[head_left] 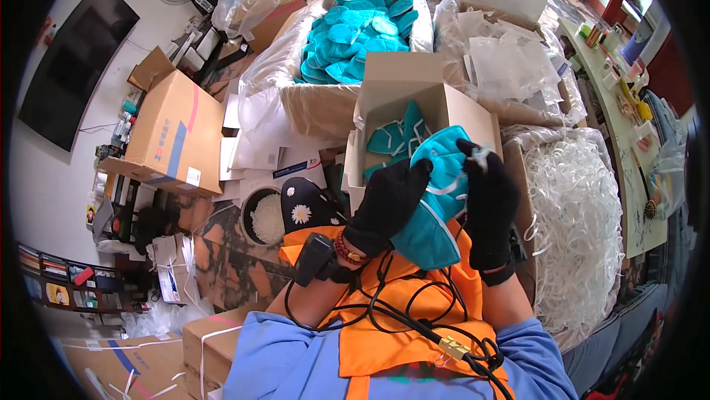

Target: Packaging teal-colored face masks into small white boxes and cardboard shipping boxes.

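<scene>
Over my lap, a teal fold-flat face mask (427, 237) with a white strap is held up between both hands. My left hand (390, 204), in a black glove, is closed on the mask's left side. On the other side my right hand (490, 208), also gloved in black, has its fingers bent and closed at the mask's right edge. A small whitish bit (481, 156) shows at its fingertips; I cannot tell whether it is strap. Just beyond the hands stands an open cardboard box (464, 110), with several teal masks (399, 134) with white straps inside.
A plastic-lined box (325, 108) beyond is heaped with teal masks (355, 34). To its right, another box contains white sheets or pouches (510, 63). White straps (573, 215) fill a box at my right. Black cables (399, 315) cross my orange apron (370, 348). A bowl of white bits (268, 219) sits left.
</scene>
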The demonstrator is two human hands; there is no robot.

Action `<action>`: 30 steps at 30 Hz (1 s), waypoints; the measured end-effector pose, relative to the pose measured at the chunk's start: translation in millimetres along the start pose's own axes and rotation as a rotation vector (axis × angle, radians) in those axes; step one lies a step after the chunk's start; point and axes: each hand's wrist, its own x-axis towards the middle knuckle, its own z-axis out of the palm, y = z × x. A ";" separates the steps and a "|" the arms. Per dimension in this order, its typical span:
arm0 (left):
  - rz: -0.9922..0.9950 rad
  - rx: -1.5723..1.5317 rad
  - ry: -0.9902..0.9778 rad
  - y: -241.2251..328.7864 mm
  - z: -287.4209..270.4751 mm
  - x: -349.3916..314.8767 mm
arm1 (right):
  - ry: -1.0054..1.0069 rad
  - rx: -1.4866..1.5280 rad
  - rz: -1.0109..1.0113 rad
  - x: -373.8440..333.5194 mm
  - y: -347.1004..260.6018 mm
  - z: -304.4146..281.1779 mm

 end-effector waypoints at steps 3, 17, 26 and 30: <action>-0.112 0.015 0.020 6.5 -8.0 -0.6 | -0.292 -0.546 -0.314 1.4 -16.7 -3.1; 0.066 0.348 -0.146 -7.4 -8.8 -9.7 | -0.396 0.592 0.658 -9.3 5.7 -5.5; 0.255 0.999 -0.220 -6.8 3.1 -11.6 | -0.285 0.358 0.583 -9.5 -13.9 11.1; 0.132 1.068 0.037 -57.9 -22.1 17.1 | -0.277 0.308 0.694 -23.7 -20.7 -7.3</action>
